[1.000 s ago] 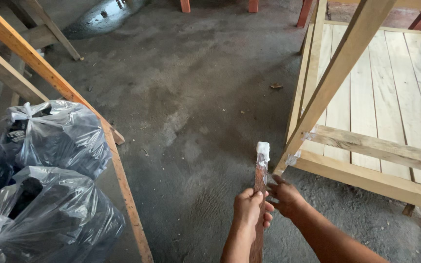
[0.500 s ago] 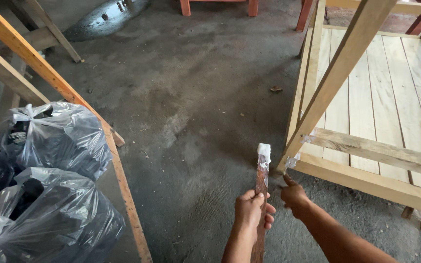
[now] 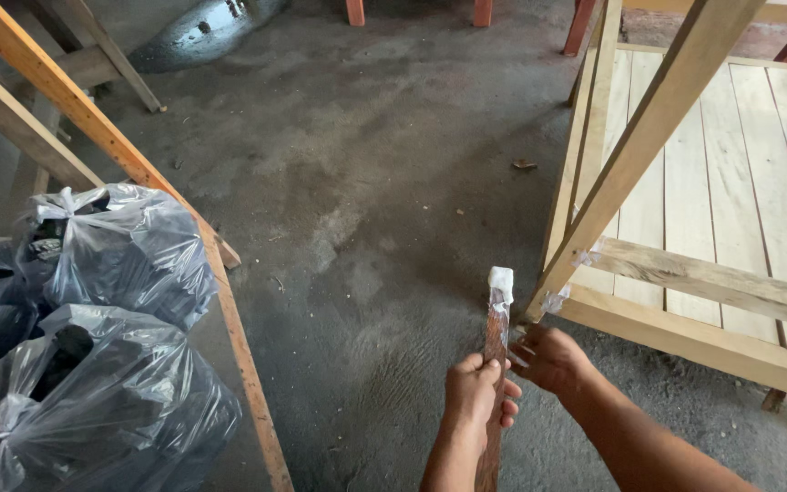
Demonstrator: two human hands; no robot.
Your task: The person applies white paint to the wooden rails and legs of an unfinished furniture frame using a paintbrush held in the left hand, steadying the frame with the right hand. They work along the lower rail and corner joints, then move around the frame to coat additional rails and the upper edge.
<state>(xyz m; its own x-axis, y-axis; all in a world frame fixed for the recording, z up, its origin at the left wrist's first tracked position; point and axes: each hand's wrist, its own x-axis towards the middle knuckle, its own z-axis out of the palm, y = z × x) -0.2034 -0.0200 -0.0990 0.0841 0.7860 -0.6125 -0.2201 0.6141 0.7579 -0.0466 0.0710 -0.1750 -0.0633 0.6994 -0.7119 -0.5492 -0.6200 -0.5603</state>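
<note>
Concrete floor (image 3: pixel 366 182): both hands (image 3: pixel 512 378) seemingly grip stick (image 3: pixel 495 337), between bags (image 3: pixel 111 246) and frame (image 3: pixel 685 273).

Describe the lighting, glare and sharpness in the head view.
Head view: soft, even daylight with faint shadows on the concrete floor; bright glare on the plastic bags and on the wet patch at top; the left hand, right hand and the wooden stick they grip look sharp, with no obvious motion blur; wooden frame edges lean outward, suggesting wide-angle distortion.

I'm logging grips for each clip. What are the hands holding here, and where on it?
The left hand grips a thin reddish-brown strip around its middle, below the white-wrapped top end. The right hand touches its side; what it pinches cannot be told.
</note>
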